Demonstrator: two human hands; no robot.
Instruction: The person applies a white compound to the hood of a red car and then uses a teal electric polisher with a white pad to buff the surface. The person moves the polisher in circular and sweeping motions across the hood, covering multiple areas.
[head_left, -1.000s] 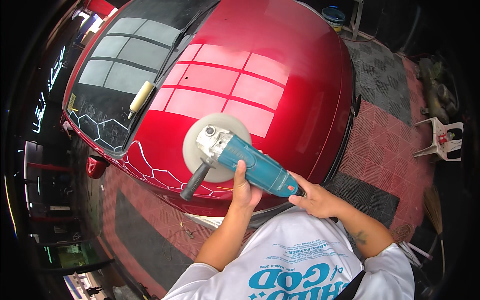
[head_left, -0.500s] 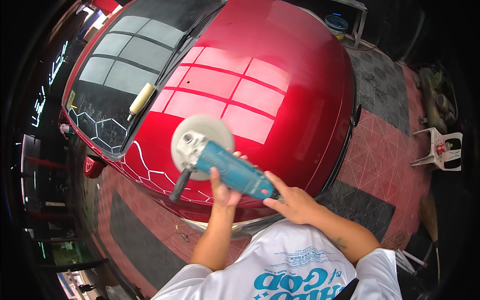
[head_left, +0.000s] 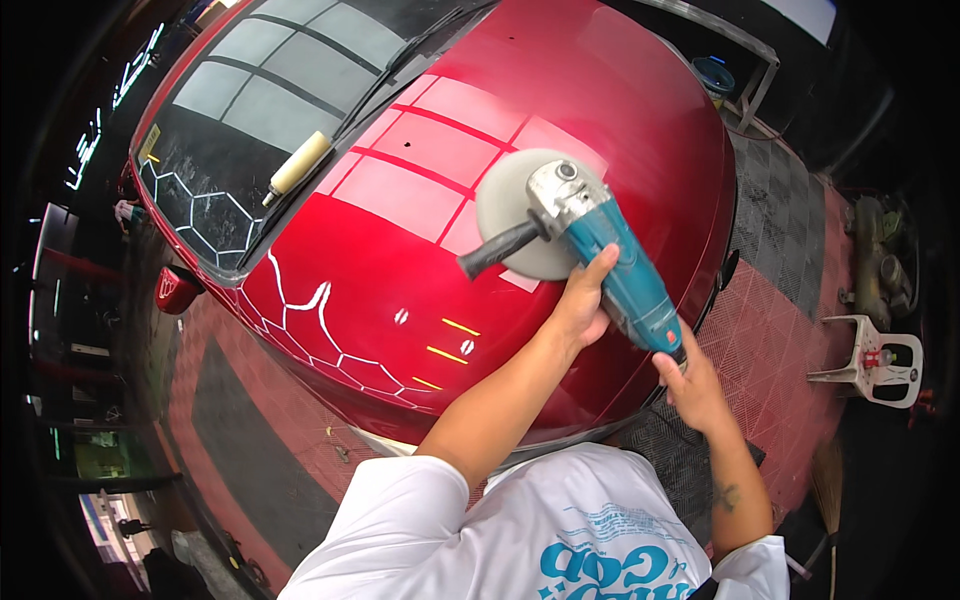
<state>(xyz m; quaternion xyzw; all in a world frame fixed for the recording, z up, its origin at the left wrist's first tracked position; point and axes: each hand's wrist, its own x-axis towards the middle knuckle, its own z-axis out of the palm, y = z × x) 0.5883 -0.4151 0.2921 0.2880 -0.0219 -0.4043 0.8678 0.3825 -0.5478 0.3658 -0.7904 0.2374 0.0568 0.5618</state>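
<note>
A teal car polisher [head_left: 620, 265] with a silver head lies over the red car hood [head_left: 380, 250], its round pale pad [head_left: 510, 205] against or just above the paint. My left hand [head_left: 588, 300] is closed round the middle of the polisher's body from beneath. At the rear end, next to the cord, my right hand [head_left: 692, 385] grips the tool. The black side handle [head_left: 500, 250] sticks out to the left, with no hand on it. Ceiling lights mirror as pale panels and hexagon lines in the hood.
A cream bottle [head_left: 298, 168] rests at the windshield's base, near the wiper [head_left: 385, 75]. The side mirror [head_left: 178, 290] juts out at left. At right stand a white plastic chair [head_left: 872, 362], a tank-like compressor [head_left: 882, 265] and a broom [head_left: 828, 480]. A bucket [head_left: 712, 78] sits beyond the hood.
Both hands have carried the polisher to the right and farther across the hood, and its body now points more steeply toward me. The view has shifted slightly too.
</note>
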